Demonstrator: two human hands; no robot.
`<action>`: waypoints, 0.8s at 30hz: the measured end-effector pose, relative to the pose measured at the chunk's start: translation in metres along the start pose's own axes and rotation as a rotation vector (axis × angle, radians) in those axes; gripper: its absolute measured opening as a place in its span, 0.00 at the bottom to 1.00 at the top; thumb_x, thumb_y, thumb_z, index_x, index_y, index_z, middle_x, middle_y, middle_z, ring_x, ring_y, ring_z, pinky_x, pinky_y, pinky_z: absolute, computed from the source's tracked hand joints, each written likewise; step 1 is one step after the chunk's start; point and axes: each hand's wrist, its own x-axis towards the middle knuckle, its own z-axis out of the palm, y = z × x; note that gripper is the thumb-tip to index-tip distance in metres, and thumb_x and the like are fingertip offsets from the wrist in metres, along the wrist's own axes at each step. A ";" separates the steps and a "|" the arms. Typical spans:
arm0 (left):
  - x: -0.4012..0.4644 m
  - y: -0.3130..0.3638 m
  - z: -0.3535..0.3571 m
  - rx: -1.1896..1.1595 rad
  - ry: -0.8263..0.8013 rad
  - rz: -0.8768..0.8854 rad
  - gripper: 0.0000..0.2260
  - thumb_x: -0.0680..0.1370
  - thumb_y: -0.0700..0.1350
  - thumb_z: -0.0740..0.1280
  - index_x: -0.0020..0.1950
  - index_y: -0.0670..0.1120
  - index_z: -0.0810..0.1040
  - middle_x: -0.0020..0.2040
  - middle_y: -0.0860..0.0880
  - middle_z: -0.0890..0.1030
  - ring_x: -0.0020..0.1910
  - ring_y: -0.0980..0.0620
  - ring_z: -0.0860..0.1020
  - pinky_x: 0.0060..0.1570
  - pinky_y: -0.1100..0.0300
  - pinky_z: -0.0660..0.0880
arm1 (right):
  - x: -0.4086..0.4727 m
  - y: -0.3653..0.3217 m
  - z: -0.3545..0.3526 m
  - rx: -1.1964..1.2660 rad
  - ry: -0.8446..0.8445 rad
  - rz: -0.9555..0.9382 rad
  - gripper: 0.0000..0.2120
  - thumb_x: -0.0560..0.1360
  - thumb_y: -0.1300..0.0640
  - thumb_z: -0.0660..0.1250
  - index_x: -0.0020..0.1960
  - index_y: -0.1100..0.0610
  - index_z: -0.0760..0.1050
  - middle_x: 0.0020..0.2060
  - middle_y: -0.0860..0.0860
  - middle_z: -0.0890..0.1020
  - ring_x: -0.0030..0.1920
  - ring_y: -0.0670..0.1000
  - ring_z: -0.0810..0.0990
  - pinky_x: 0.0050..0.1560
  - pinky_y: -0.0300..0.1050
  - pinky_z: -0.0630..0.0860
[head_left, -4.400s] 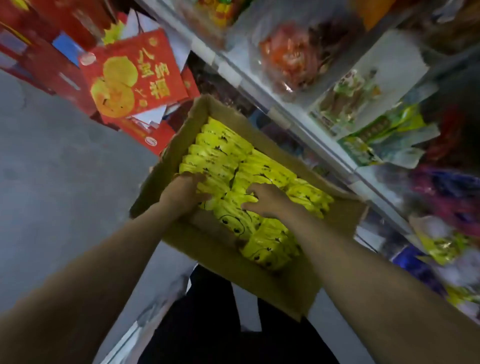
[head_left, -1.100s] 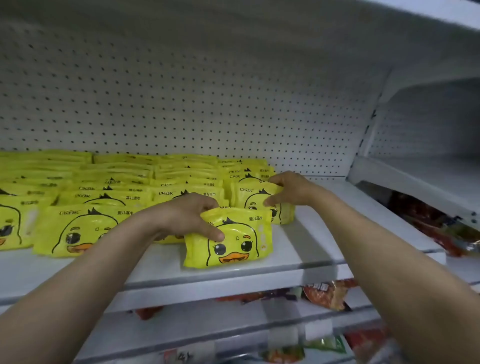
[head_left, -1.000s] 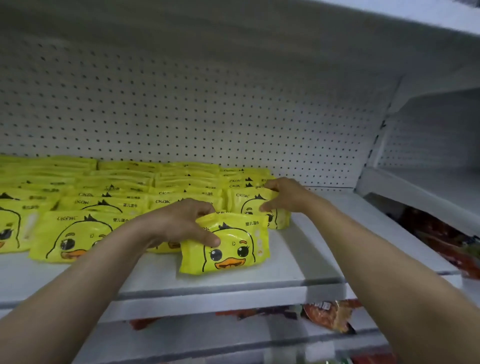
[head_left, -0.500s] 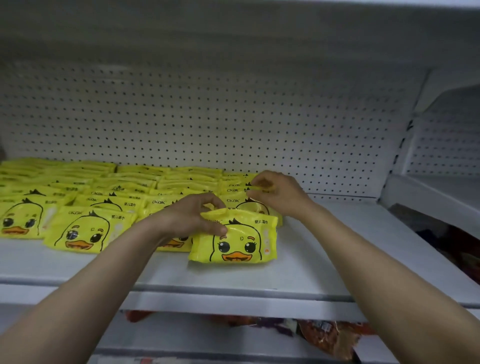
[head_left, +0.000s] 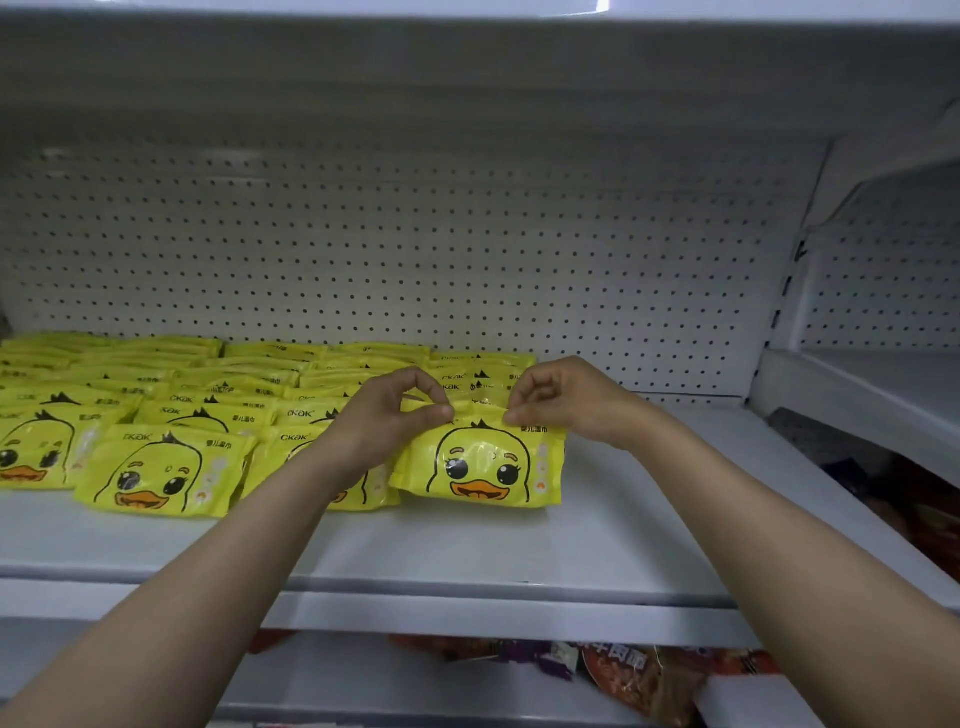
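A yellow duck-face wipes pack (head_left: 483, 465) stands upright near the front of the white shelf (head_left: 519, 551), at the right end of the front row. My left hand (head_left: 387, 415) pinches its top edge at the left corner. My right hand (head_left: 561, 400) pinches the same top edge further right. Behind and to the left, several rows of identical yellow packs (head_left: 166, 470) fill the shelf back to the pegboard wall.
The white pegboard back wall (head_left: 467, 249) rises behind the packs, with another shelf overhead. Bare shelf surface lies to the right of the held pack. A second shelf bay (head_left: 878, 384) adjoins at the right. Snack bags (head_left: 649, 675) lie on the shelf below.
My right hand left the pack behind and now pinches the front pack's top edge beside my left hand. The front pack stands straighter, in line with the front row.
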 end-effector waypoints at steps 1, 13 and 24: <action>0.002 0.000 0.001 -0.021 0.021 -0.017 0.04 0.74 0.46 0.73 0.43 0.48 0.79 0.48 0.55 0.83 0.52 0.57 0.78 0.55 0.58 0.69 | 0.001 0.000 -0.001 -0.001 0.013 0.001 0.05 0.70 0.62 0.76 0.44 0.60 0.81 0.38 0.51 0.84 0.40 0.46 0.81 0.45 0.36 0.76; -0.004 -0.012 0.004 0.029 0.050 -0.010 0.05 0.75 0.49 0.72 0.45 0.51 0.77 0.49 0.55 0.82 0.54 0.55 0.79 0.57 0.51 0.73 | 0.024 -0.016 0.023 -0.446 -0.105 0.093 0.18 0.64 0.52 0.81 0.51 0.47 0.80 0.42 0.46 0.83 0.41 0.45 0.80 0.42 0.40 0.75; -0.032 -0.053 -0.010 1.034 0.015 -0.164 0.36 0.73 0.71 0.57 0.77 0.65 0.45 0.80 0.49 0.43 0.78 0.41 0.42 0.72 0.33 0.48 | 0.044 0.000 0.031 -0.652 0.068 0.141 0.16 0.69 0.52 0.77 0.55 0.54 0.80 0.48 0.50 0.81 0.51 0.51 0.80 0.48 0.44 0.76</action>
